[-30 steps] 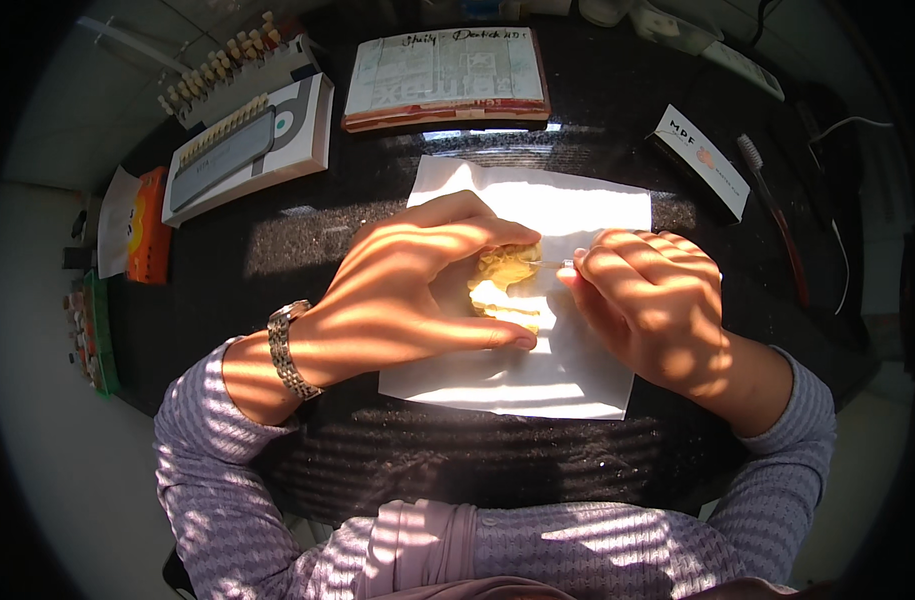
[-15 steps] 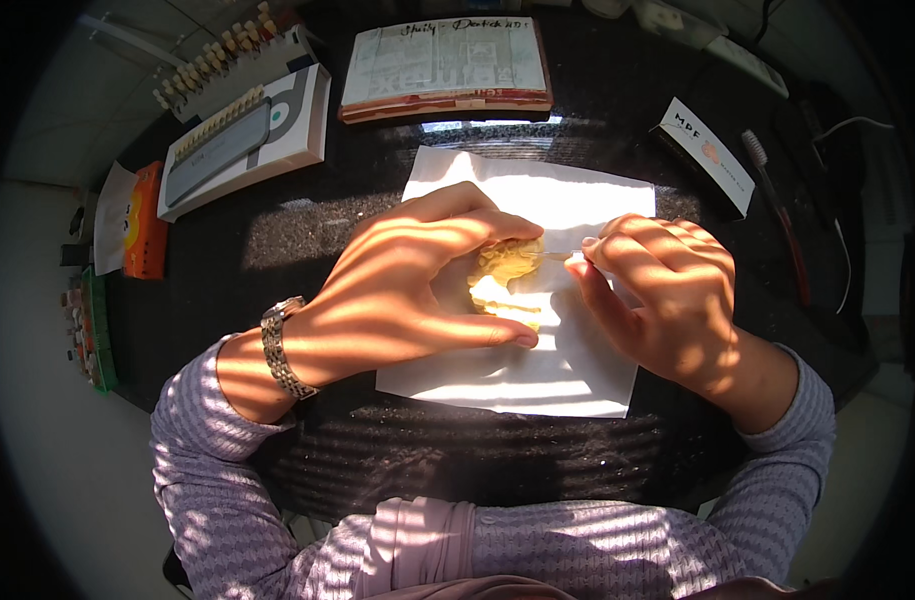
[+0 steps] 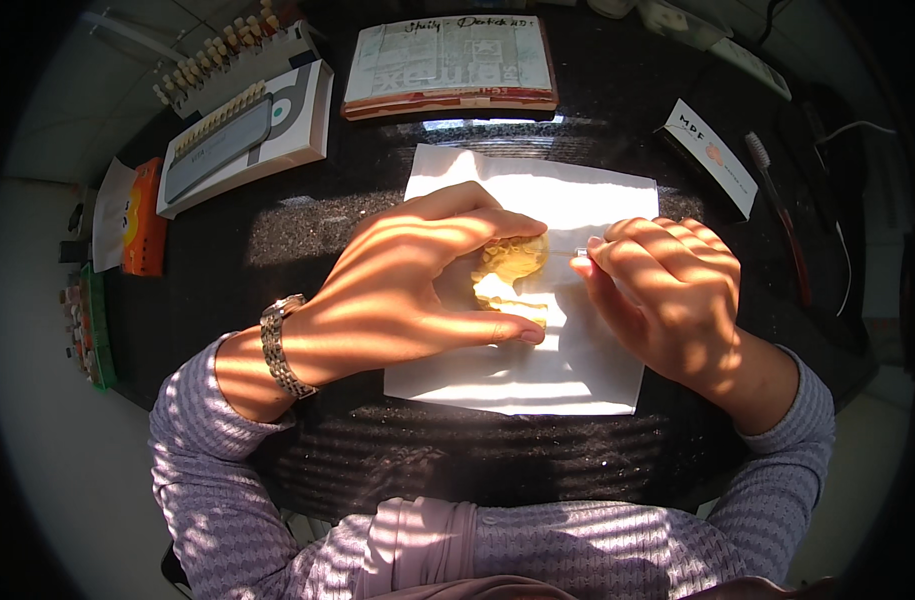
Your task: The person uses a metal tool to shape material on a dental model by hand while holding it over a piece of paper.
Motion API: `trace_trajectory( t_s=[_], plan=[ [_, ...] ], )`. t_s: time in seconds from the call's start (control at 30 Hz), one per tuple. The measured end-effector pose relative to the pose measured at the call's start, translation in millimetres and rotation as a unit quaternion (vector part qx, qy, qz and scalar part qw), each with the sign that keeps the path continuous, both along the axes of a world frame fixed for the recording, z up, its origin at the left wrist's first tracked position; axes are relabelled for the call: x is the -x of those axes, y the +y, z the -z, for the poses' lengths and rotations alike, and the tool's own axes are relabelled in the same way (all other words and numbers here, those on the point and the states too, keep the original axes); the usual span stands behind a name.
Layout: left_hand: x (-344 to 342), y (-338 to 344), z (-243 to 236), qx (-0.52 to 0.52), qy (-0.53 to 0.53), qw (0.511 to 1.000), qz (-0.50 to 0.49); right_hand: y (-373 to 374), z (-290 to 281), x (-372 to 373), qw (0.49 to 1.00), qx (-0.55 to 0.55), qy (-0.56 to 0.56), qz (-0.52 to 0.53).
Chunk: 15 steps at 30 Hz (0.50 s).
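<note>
My left hand is wrapped round a yellow dental cast, thumb along the near edge and fingers over the far one. Opposite it, my right hand is closed on a slim, clear-handled tool, its thin tip pointing at the cast's right side; whether it touches is unclear. Beneath both lies a white paper sheet, striped with sunlight and shadow.
On the dark counter: a pad-like block at back; a white box bearing a grey shade guide, a tooth-sample rack and orange packet left; a white box, toothbrush and white cable right.
Both hands have shifted slightly toward the back, and my right hand also a little rightward with the tool. My left hand keeps its hold on the cast.
</note>
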State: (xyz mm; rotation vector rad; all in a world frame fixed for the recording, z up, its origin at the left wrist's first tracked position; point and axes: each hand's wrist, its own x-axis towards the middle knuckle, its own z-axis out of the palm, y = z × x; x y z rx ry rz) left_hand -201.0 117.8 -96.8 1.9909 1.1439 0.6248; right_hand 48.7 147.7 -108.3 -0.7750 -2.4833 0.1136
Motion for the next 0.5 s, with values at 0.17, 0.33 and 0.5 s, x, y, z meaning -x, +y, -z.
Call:
trace_trajectory(
  t_s=[0.17,0.33,0.5],
  plan=[
    [0.4,-0.3,0.8,-0.012,-0.007,1.000,0.000,3.2,-6.3,5.9,0.998,-0.061,-0.002,-0.030],
    [0.8,-0.1,1.8,-0.009,-0.005,1.000,0.000,2.9,3.2,-1.4,1.000,-0.011,0.002,-0.018],
    [0.1,0.6,-0.9,-0.003,0.000,1.000,0.003,3.5,7.6,-5.0,0.996,-0.074,0.016,-0.052]
  ],
)
